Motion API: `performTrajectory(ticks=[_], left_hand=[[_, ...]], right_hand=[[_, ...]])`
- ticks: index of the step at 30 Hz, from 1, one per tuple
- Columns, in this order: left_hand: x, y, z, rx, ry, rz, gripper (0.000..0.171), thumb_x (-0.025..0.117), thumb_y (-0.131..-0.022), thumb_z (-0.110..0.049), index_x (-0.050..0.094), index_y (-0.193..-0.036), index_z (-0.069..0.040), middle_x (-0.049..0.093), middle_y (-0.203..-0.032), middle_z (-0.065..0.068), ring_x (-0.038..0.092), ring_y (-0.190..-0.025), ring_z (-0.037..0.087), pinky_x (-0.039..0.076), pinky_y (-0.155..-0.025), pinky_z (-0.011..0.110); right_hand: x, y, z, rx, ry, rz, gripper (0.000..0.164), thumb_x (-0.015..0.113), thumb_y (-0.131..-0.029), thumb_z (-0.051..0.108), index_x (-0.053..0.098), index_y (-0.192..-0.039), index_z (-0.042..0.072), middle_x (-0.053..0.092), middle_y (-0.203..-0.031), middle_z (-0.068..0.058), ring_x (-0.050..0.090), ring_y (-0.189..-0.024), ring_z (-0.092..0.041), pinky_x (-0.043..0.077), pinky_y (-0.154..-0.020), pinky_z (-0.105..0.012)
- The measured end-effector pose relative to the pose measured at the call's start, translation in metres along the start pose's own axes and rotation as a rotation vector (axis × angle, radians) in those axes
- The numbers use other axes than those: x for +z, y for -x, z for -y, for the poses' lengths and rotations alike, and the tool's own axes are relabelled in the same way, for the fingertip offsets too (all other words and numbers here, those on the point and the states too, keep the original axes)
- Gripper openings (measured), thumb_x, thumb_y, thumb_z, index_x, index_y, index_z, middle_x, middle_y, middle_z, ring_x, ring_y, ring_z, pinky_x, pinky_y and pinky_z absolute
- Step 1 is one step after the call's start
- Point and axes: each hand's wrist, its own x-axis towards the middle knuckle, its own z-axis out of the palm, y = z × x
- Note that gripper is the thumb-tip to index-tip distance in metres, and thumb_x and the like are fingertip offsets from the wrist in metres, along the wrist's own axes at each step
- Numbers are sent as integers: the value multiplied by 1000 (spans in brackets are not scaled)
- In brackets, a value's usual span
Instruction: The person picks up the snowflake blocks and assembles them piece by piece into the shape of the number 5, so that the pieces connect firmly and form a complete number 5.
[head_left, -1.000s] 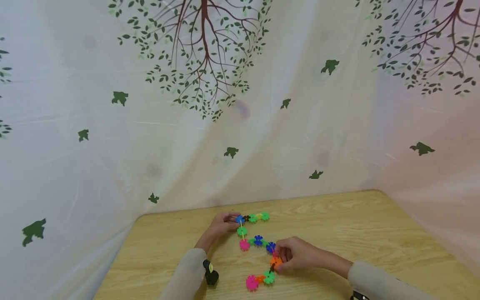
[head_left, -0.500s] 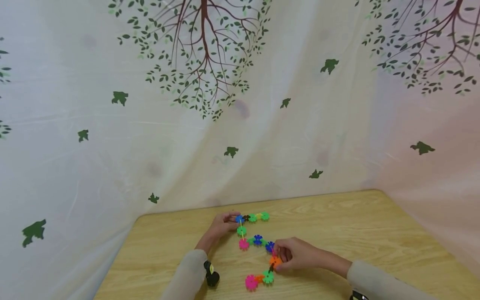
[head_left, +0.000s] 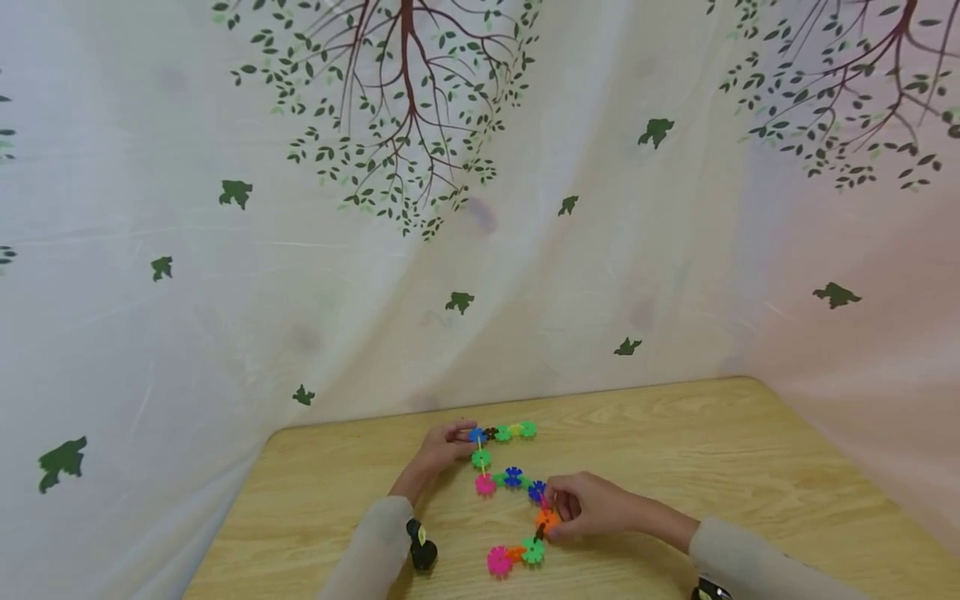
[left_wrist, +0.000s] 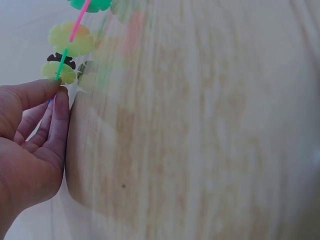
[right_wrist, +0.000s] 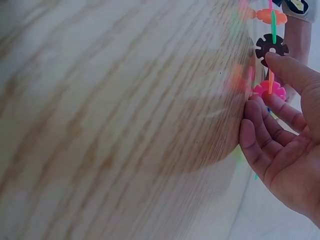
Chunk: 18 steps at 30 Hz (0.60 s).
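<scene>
A chain of interlocking snowflake discs lies on the table in an S shape. In the head view my left hand [head_left: 441, 448] pinches the blue disc [head_left: 477, 436] at the chain's upper left bend. My right hand [head_left: 596, 505] grips the orange disc [head_left: 548, 522] at the lower right bend. A green disc [head_left: 528, 429] ends the top row, and a pink disc [head_left: 499, 561] ends the bottom one. The right wrist view has my thumb against a black disc [right_wrist: 266, 44], with a pink disc [right_wrist: 272, 90] by the fingers. In the left wrist view my fingertips cover most of the pinched disc.
The chain rests on a wood-grain table [head_left: 675, 433]. Behind it hangs a pale cloth [head_left: 360, 333] printed with trees and leaves. A black wrist device [head_left: 422, 550] is strapped at my left sleeve.
The head view has shifted very slightly. Both hands keep the same hold, and the chain keeps its S shape.
</scene>
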Motion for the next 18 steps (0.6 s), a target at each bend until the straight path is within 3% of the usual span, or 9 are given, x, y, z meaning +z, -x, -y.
performTrajectory(ticks=[8, 18], left_hand=[[-2, 2, 0, -5, -4, 0, 41, 74, -89, -2, 65, -129, 6, 70, -108, 19, 62, -90, 10, 52, -75, 20], [-5, -3, 1, -34, -6, 24, 44, 75, -89, -5, 64, -131, 4, 70, -111, 17, 64, -93, 13, 57, -79, 26]], right_hand=[[2, -2, -1, 22, -35, 11, 26, 82, -87, 24, 64, -99, 10, 58, -75, 10, 49, -61, 3, 41, -54, -13], [0, -3, -5, 36, -43, 24, 27, 82, -87, 27, 64, -101, 11, 60, -75, 10, 51, -61, 3, 43, -54, -13]])
